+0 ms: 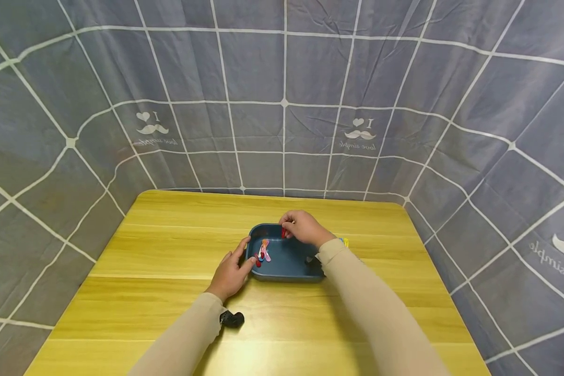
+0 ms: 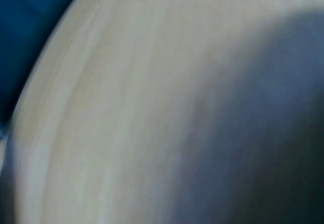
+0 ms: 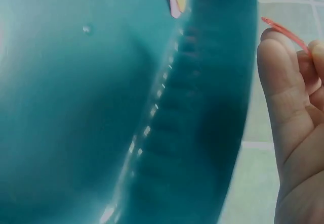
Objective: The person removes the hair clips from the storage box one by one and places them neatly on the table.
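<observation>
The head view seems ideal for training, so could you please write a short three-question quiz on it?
1. Which hand pinches the red piece?
2. True or false: the loose coloured pieces lie at the right end of the tray.
3. What marks the grey cloth behind the table? A) red dots B) white grid lines C) green stripes

Key:
1. The right hand.
2. False; they lie toward the left end, near the left hand.
3. B
</observation>
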Demonstrator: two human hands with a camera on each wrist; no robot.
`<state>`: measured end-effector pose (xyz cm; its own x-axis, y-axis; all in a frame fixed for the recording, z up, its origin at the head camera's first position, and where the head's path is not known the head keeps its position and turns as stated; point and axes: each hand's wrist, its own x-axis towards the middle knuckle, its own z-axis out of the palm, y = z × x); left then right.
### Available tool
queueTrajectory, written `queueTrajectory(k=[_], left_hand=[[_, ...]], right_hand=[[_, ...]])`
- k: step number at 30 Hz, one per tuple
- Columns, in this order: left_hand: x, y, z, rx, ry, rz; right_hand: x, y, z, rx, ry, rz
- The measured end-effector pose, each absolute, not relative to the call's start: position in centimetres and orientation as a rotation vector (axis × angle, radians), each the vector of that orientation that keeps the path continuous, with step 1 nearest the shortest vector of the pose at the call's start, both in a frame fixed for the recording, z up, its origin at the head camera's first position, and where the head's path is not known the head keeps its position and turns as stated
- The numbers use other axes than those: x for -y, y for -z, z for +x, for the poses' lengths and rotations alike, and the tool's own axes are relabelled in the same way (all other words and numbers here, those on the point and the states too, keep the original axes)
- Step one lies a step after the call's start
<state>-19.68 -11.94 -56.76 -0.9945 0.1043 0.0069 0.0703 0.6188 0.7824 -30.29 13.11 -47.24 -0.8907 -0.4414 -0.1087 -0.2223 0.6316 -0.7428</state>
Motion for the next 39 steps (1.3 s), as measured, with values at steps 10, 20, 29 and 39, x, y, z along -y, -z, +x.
queueTrajectory(k=[10, 20, 29, 39], left_hand=[[12.0, 56.9, -19.7, -2.804, -1.348, 0.156], [12.3, 57.0, -19.8, -2.798, -1.347, 0.149], [12.1, 56.9, -19.7, -2.791, -1.336, 0.17], [11.9, 56.9, -19.9, -2.802, -1.342, 0.166]], right_hand=[[-16.6, 46.2, -30.6, -2.549, 1.243, -0.468], [-19.5, 46.1, -30.4, -2.541, 1.292, -0.393], [-23.0, 46.5, -30.4, -2.548, 1.33, -0.304], [-27.5, 48.0, -30.1, -2.654, 1.2, -0.236]])
